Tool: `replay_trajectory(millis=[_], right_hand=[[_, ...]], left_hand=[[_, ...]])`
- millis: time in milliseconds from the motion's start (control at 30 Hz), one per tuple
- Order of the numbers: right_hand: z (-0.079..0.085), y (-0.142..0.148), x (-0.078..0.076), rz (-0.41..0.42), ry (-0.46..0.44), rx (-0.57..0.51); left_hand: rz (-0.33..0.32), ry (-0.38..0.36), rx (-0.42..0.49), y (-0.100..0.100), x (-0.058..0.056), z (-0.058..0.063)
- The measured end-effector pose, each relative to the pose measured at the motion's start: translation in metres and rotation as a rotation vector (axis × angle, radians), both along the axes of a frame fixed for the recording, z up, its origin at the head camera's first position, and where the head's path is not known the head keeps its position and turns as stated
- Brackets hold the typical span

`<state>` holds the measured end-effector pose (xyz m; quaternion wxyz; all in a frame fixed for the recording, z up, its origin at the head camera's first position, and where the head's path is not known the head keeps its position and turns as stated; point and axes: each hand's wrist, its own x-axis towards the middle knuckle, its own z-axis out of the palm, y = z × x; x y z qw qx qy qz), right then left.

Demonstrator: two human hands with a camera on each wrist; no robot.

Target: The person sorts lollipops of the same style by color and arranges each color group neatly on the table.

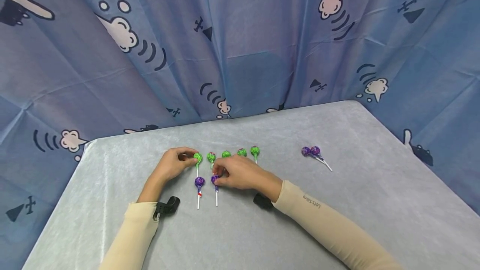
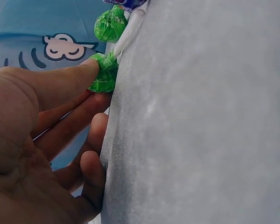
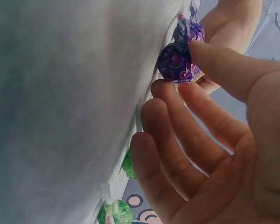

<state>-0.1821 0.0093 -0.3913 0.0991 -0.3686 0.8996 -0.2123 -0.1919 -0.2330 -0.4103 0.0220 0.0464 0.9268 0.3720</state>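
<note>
My left hand [image 1: 173, 165] holds the head of a green lollipop [image 1: 197, 157] between thumb and fingers, at the left end of a row. In the left wrist view, thumb and forefinger pinch its green wrapper [image 2: 105, 80], while the other fingers rest near the cloth. My right hand [image 1: 243, 172] pinches a purple lollipop [image 1: 216, 195], whose white stick points toward me. The right wrist view has its purple wrapper [image 3: 172, 65] between thumb and fingertips. Just left of it lies another purple lollipop [image 1: 199, 181], below the green one.
More green lollipops [image 1: 211, 157] continue the row rightward, some partly hidden behind my right hand. Two purple lollipops [image 1: 315, 150] lie together farther right, sticks crossing. A pale grey cloth [image 1: 225, 236] covers the table, and a blue patterned curtain [image 1: 258, 74] hangs behind it.
</note>
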Motion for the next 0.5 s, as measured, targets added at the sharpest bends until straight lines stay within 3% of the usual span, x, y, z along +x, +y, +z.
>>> replay_trajectory(millis=[167, 500], right_hand=[[0.0009, 0.0006, 0.0006, 0.011, 0.010, 0.010], [0.0027, 0.0032, 0.0021, 0.030, 0.000, -0.012]], left_hand=[[-0.006, 0.029, 0.005, 0.0003, -0.0001, -0.0006], [0.002, -0.010, -0.005, 0.0005, -0.0006, -0.0002]])
